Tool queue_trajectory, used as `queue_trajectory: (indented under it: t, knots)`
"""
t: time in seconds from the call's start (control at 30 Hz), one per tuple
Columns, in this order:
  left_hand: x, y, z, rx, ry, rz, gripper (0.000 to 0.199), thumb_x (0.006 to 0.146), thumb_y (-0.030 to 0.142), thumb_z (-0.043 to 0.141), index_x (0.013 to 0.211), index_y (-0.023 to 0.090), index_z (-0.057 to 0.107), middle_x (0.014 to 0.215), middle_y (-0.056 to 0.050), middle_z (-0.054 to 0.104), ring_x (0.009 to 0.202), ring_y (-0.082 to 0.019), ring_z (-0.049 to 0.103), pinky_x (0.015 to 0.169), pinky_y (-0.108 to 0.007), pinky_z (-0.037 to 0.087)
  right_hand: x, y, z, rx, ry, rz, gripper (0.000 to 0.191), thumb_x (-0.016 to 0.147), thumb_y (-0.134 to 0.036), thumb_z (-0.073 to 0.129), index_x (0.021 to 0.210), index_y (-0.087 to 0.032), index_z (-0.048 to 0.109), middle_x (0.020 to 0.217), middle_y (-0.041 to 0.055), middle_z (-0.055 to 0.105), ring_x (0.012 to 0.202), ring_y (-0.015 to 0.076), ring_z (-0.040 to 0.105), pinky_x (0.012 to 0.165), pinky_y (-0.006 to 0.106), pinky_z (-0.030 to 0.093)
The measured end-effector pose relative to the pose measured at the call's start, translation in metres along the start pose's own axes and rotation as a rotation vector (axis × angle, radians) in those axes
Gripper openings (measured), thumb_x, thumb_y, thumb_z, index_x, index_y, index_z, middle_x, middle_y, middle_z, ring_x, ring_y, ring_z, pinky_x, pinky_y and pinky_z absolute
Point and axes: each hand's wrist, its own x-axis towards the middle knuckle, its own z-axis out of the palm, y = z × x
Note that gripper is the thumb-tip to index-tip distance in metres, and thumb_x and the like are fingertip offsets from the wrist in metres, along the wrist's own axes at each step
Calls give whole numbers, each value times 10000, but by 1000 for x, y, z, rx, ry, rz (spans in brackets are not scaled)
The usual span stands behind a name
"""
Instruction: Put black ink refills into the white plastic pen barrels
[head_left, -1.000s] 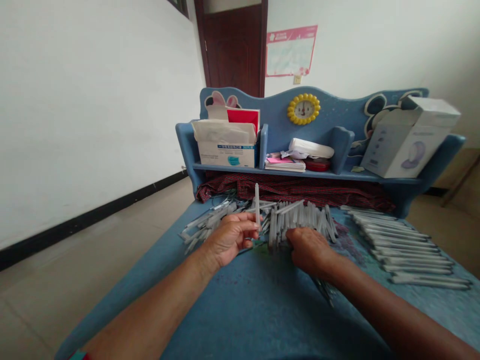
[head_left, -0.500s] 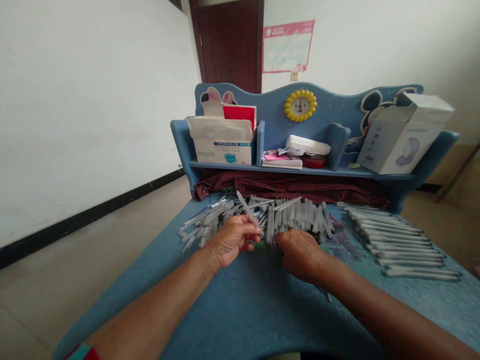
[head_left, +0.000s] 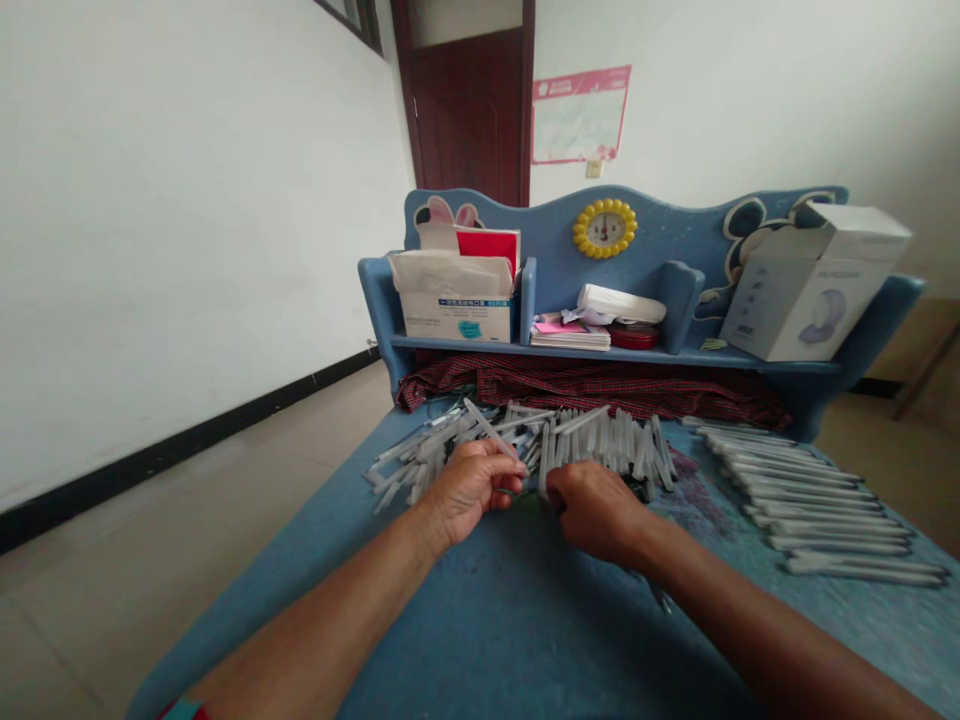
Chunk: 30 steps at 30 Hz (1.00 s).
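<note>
Between its thumb and fingers, my left hand [head_left: 476,488] pinches a translucent pen barrel [head_left: 491,428] that slants up to the left. My right hand [head_left: 592,503] is closed just to the right of it, its fingertips by the near edge of the pile; what they hold is hidden. Loose translucent barrels [head_left: 420,455] lie jumbled on the left, and more barrels [head_left: 615,437] stand side by side behind my right hand. On the right, assembled-looking pens [head_left: 825,500] lie in a long row. A thin piece [head_left: 661,597] shows below my right wrist.
The blue table [head_left: 480,640] carries a shelf [head_left: 465,347] at its back, holding a mask box [head_left: 457,305], papers [head_left: 571,337], a white roll [head_left: 621,303] and a white carton [head_left: 810,300]. A checked red cloth [head_left: 585,385] lies under the shelf. A yellow clock [head_left: 604,229] hangs above.
The camera view has tilted up slightly, so the scene sits lower in the frame. Both hands keep nearly the same place over the table, the left still pinching the barrel.
</note>
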Motion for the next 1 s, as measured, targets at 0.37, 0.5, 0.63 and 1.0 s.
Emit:
queue_trajectory:
  t: [0.37,0.5,0.63,1.0]
  knots:
    - [0,2,-1,-340,14,-115,68,649,121,619,649,129,552,535,7,584,395,-59,491,359,-152,341,15,15,-24,871,447,-9,112,667,-212,565,737,-154,499,532,-50,525,442,89,515,442,200,434]
    - [-3,1,0,-466,-53,-192,79,712,146,578,649,99,576,528,-11,602,386,-62,504,353,-157,360,12,5,-44,1171,667,-87,151,593,-154,656,708,-152,557,526,-46,563,428,97,540,421,197,435]
    - [-11,2,7,-551,-122,-246,139,756,148,536,661,64,594,550,-37,633,427,-78,557,385,-164,411,10,-7,-54,1130,807,-139,148,599,-128,658,726,-158,587,548,-42,588,450,92,548,448,195,452]
    - [-31,9,23,-737,-243,-246,212,800,155,473,678,45,607,625,-89,664,499,-114,606,495,-212,487,-5,-27,-58,978,993,-137,133,640,-172,662,762,-165,609,612,-14,612,525,127,594,514,238,490]
